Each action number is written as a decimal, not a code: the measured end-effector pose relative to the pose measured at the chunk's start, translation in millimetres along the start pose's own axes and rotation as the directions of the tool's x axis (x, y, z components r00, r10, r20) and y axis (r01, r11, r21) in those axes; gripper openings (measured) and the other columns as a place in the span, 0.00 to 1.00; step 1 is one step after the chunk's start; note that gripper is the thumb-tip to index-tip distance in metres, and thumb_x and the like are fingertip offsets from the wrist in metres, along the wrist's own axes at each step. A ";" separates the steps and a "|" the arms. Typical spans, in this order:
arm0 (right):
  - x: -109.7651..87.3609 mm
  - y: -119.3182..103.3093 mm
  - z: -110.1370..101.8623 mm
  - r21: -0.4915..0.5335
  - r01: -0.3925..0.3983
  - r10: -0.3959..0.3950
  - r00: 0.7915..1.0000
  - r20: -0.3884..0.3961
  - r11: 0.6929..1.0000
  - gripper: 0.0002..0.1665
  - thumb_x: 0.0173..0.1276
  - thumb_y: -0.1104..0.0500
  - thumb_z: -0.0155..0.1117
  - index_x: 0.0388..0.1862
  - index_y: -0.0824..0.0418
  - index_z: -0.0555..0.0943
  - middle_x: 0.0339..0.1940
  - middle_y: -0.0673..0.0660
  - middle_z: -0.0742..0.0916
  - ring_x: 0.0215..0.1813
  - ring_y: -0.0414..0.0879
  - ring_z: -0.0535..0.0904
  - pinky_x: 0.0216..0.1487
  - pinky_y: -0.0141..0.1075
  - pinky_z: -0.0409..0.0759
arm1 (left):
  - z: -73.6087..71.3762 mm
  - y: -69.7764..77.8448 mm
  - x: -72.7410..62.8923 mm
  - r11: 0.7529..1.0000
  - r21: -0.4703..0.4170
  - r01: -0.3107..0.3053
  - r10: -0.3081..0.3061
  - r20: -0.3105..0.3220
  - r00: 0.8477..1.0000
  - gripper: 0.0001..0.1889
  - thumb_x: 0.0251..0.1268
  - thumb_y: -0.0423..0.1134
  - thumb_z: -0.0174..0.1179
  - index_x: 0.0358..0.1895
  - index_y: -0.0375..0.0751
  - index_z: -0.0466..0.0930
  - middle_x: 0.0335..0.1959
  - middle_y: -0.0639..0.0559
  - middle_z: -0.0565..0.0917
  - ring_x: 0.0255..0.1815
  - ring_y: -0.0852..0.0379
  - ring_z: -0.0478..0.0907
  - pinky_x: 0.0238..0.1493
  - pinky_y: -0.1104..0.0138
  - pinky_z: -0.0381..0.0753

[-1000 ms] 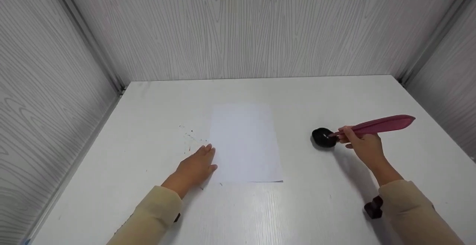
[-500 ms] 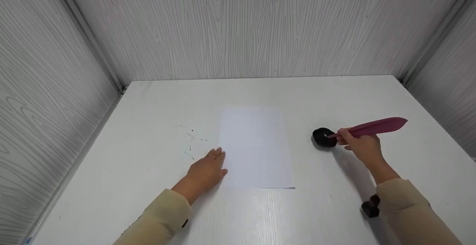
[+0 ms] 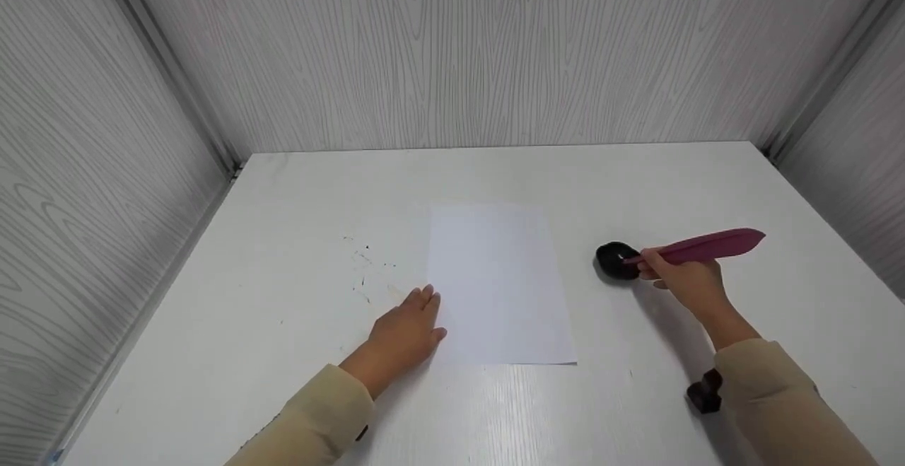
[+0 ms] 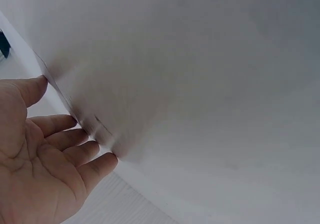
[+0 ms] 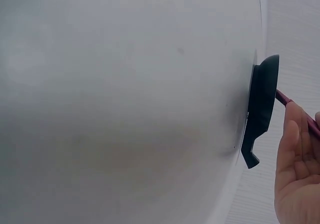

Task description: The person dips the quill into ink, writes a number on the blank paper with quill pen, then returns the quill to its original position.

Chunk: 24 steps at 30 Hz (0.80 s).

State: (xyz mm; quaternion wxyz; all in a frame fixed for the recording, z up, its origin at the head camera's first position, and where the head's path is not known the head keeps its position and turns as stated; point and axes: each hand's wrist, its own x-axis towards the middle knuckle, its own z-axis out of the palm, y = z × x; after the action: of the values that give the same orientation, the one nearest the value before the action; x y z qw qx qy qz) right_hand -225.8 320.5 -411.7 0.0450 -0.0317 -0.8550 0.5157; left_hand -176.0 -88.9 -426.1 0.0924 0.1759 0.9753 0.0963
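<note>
Grey wood-grain panels (image 3: 481,49) are surrounding the white tabletop (image 3: 283,240). Your right hand (image 3: 693,287) is pinching a dark-red feather quill (image 3: 714,246), its tip at a small black dish (image 3: 609,255), dipping seemingly underway. Your left hand (image 3: 404,331), fingers relaxed, is touching the white paper sheet (image 3: 498,282), which is showing no marks.

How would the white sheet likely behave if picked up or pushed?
The white sheet looks thin, so it would probably be light and bend or droop when lifted. Lying nearly flat on the smooth-looking table, it would likely slide with little effort.
</note>
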 end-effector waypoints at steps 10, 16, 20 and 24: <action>-0.3 -1.2 -1.6 -0.008 -0.087 0.088 0.995 0.040 0.996 0.33 0.66 0.42 0.62 0.51 0.73 0.80 0.32 0.50 0.89 0.34 0.36 0.85 0.38 0.30 0.81 | 2.7 11.0 -0.4 1.000 0.013 0.024 -0.024 0.019 1.000 0.31 0.73 0.48 0.51 0.71 0.32 0.59 0.73 0.42 0.59 0.73 0.46 0.53 0.66 0.51 0.61; -0.6 -1.7 -1.8 0.001 -0.100 0.100 0.993 0.055 0.995 0.33 0.67 0.43 0.62 0.51 0.74 0.79 0.32 0.50 0.89 0.34 0.36 0.85 0.38 0.29 0.81 | 2.8 13.0 0.1 0.999 0.032 0.027 -0.027 0.017 0.999 0.31 0.72 0.48 0.51 0.71 0.33 0.59 0.73 0.42 0.59 0.73 0.47 0.53 0.66 0.51 0.61; -0.6 -2.2 -1.0 -0.019 -0.098 0.098 0.994 0.051 0.995 0.33 0.67 0.43 0.62 0.51 0.73 0.80 0.31 0.50 0.89 0.34 0.36 0.85 0.37 0.29 0.81 | 3.4 13.0 -0.6 0.999 0.039 0.030 -0.030 0.014 0.999 0.31 0.72 0.48 0.51 0.71 0.33 0.60 0.73 0.43 0.59 0.73 0.47 0.53 0.66 0.51 0.61; -0.2 -4.4 -1.8 -0.023 -0.104 0.105 0.993 0.052 0.994 0.34 0.67 0.42 0.61 0.52 0.73 0.80 0.32 0.50 0.89 0.36 0.39 0.85 0.38 0.28 0.81 | 4.1 12.9 -1.6 0.999 0.033 0.030 -0.030 0.006 1.000 0.31 0.72 0.48 0.52 0.71 0.33 0.60 0.73 0.43 0.60 0.73 0.47 0.54 0.65 0.51 0.61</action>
State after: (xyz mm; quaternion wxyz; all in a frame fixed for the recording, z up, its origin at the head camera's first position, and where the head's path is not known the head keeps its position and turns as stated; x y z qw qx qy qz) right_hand -225.4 319.9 -407.0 -0.0054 -0.0633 -0.8581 0.5095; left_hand -169.5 -77.0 -427.0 0.0940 0.1629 0.9790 0.0784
